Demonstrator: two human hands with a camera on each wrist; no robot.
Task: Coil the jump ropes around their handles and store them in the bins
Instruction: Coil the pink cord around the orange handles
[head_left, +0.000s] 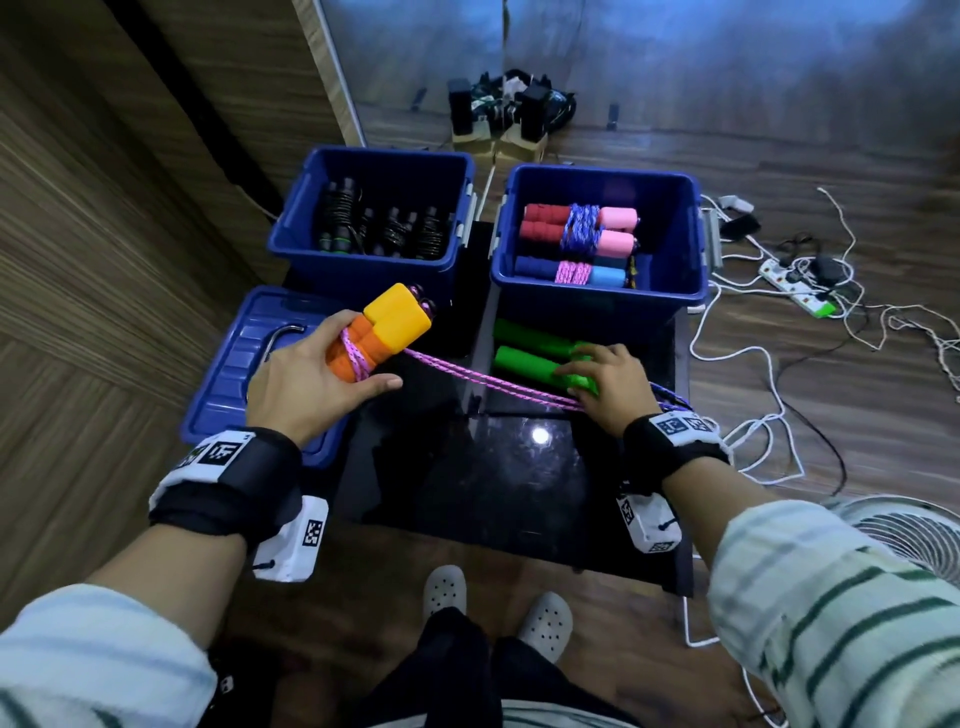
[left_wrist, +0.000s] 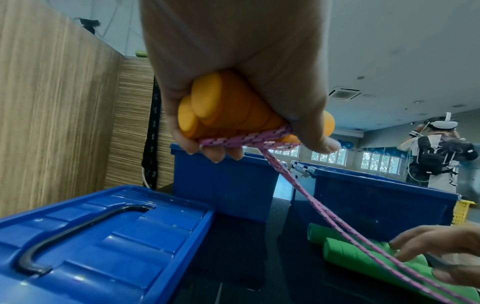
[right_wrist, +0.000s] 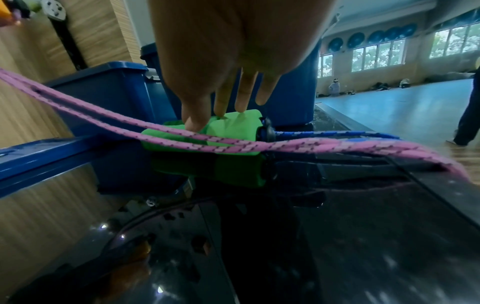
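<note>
Mid-coil, the left hand (head_left: 291, 384) clasps the orange handles (head_left: 374, 338) near the left bin (head_left: 363, 208), while the right hand (head_left: 605, 384), fingers straight, must take up the pink rope (head_left: 493, 387) for another turn.

Head view looks down from above; both wrist views sit low, sharing the blue bins (head_left: 597, 291).

Black table (head_left: 498, 483), blue bins (head_left: 597, 296), green handles (head_left: 524, 358)

Both sleeves (head_left: 852, 613) are white with green stripes. Each wrist wears a black band (head_left: 228, 493) carrying white blocks with black square markers. White perforated clogs (head_left: 546, 626), dark trousers, probably.
</note>
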